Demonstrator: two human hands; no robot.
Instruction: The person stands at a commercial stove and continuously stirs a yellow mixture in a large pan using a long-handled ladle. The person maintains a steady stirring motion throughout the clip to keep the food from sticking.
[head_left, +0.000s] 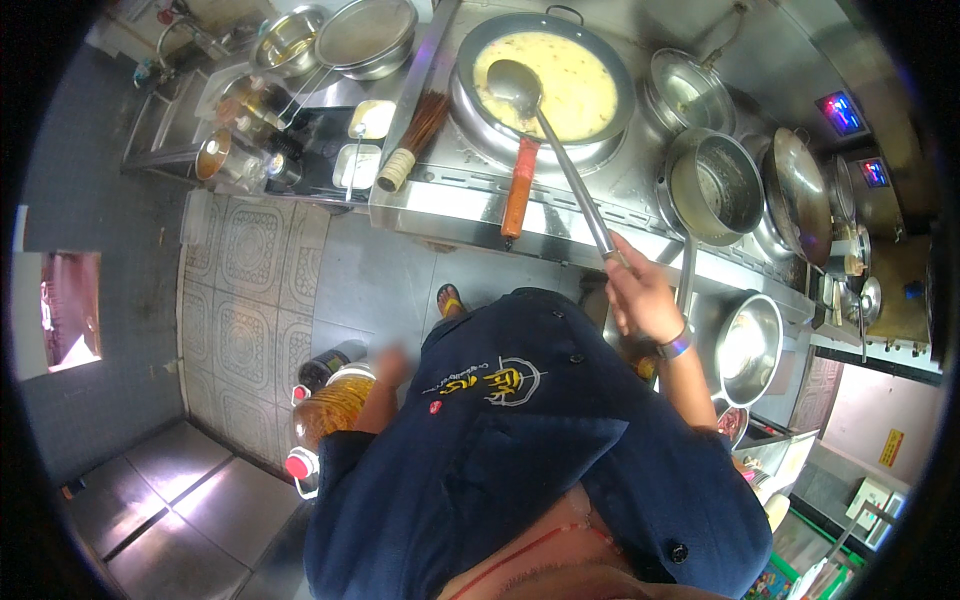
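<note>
My right hand (641, 289) grips the wooden end of a long steel ladle (574, 176) over the stove's front edge. The ladle's round bowl rests in a pale yellow soup (577, 90) with small bits in it, inside a wide wok (627, 79). An orange-red wrapped handle (517, 195) sticks out from the wok towards me. Low at my side, my left hand (391, 365) is blurred, near a large plastic bottle of golden oil (334, 405); its fingers cannot be made out.
A bamboo wok brush (412, 142) lies left of the wok, beside two white seasoning tubs (373, 118). Pots, including a deep steel pot (716, 184), and another wok (799, 195) stand to the right. A steel basin (750, 349) is below them. Lidded steel bowls (367, 37) sit back left.
</note>
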